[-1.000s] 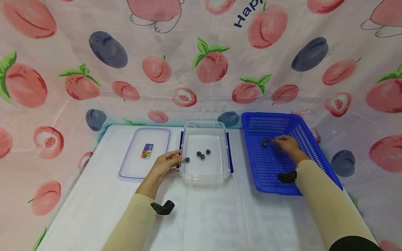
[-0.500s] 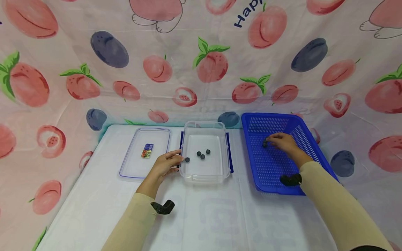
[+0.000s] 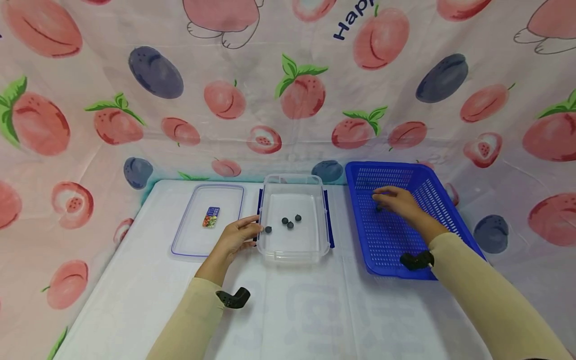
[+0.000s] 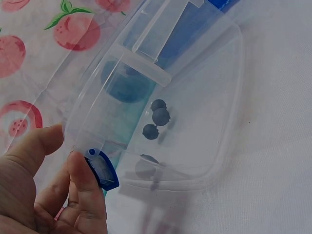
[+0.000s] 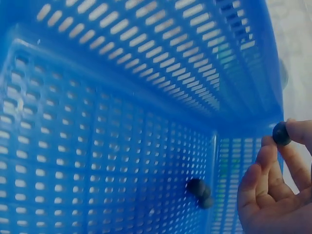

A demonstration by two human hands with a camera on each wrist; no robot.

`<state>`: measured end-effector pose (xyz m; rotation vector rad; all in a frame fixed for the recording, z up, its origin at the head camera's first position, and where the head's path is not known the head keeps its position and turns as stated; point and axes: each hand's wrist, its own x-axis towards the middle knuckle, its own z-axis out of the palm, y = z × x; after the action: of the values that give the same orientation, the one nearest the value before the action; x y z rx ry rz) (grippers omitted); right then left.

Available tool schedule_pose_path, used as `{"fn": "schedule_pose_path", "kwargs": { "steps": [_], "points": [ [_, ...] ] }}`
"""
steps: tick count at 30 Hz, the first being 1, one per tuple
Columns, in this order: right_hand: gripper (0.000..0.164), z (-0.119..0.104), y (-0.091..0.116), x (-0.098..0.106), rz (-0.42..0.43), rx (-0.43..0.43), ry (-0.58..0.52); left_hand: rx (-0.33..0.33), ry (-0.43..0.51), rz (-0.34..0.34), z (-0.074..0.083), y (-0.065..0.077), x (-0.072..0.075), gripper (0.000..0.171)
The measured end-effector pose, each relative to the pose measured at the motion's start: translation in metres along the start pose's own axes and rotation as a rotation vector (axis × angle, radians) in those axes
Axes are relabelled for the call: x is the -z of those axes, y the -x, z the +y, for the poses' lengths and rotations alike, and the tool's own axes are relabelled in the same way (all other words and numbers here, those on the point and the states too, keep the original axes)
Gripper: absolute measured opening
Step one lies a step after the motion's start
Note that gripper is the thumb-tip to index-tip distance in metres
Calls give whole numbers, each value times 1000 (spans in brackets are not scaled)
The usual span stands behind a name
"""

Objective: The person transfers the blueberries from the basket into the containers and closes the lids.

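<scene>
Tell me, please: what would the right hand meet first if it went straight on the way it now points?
Probably the basket's left wall: in the head view, the right hand points left toward it. Its height is unclear, so it might instead pass above, toward the box.

A staged tabletop corner, apparently arranged for recording, is shown; whether it is housed in a home, a lab or an office cannot be told, since the room is screened by a fruit-printed sheet (image 3: 189, 105), hung behind the table (image 3: 297, 310) and around its sides; the tabletop is covered in plain white; a domestic note is lent by kitchen-type ware, namely a perforated blue basket (image 3: 382, 245), a clear box (image 3: 294, 197) with blue clips and a flat clear lid (image 3: 194, 241); a recording set-up is suggested by the dark devices (image 3: 234, 298) worn at both cuffs.
</scene>
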<state>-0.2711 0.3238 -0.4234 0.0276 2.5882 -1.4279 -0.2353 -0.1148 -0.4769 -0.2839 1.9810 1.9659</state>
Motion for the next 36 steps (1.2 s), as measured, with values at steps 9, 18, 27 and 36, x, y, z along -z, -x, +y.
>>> {"fn": "schedule_pose_path", "kwargs": {
  "steps": [9,18,27,36],
  "points": [
    [52,-14,0,-11,-15,59,16,0,-1,-3,1,1,1,48],
    [50,-29,4,-22,-31,78,3,0,-5,2,1,1,1,47],
    [42,-44,1,-39,-74,118,-67,5,-6,5,3,2,1,49],
    [37,-55,-3,-59,-113,119,-121,9,-4,8,3,3,0,50]
  ]
}}
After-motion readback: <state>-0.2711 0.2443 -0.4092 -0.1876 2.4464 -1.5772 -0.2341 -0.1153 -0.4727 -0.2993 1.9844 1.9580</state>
